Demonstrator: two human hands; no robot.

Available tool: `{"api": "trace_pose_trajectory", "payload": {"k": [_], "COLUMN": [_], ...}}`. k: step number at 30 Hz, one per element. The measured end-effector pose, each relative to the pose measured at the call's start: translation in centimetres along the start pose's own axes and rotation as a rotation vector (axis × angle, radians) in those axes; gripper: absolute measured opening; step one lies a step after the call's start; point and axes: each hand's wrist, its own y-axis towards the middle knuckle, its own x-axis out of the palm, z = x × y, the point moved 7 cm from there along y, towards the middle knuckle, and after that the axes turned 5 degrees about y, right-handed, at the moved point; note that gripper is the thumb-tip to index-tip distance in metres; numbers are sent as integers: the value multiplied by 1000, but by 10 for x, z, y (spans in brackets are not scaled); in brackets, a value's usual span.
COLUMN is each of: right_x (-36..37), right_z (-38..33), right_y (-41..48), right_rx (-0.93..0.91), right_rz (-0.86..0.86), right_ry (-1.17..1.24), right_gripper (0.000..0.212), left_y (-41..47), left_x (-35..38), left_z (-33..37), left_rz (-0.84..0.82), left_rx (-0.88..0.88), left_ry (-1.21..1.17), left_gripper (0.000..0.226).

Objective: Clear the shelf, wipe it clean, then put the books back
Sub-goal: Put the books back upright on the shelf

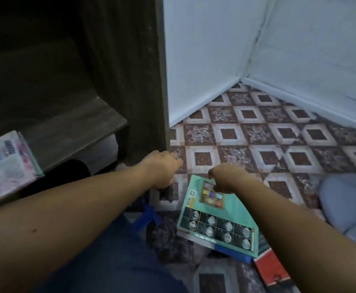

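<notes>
Both arms are out over the patterned floor (pixel 246 132), right beside the dark wooden shelf (pixel 78 132). The left hand (pixel 162 168) hangs close to the foot of the shelf's side panel, knuckles up and fingers curled under; whether it has anything in there I cannot tell, the fingertips are hidden. The right hand (pixel 225 178) is down on the far edge of the teal book (pixel 215 218), fingers curled over that edge and thumb on the cover, gripping it. That book sits tilted on top of a small pile on the floor, with a blue book (pixel 232 253) under it and a red book (pixel 272 269) just beside. Over on the left, a pink and white book (pixel 6 166) lies flat at the shelf's front edge. A blue strip (pixel 147 218) lies on the floor near the person's knee.
</notes>
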Motion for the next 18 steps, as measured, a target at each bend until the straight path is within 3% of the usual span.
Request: {"api": "trace_pose_trajectory", "payload": {"k": [10, 18], "right_x": [110, 174], "right_z": [27, 36], "right_y": [2, -3], "right_rx": [6, 26], "right_rz": [-137, -120], "right_ry": [109, 71], "right_gripper": [58, 124], "left_y": [56, 71], "left_x": [51, 94], "left_z": [69, 83], "left_rz": [-84, -158], "left_rx": [187, 226], "left_ry": [23, 52], "left_gripper": [42, 44]}}
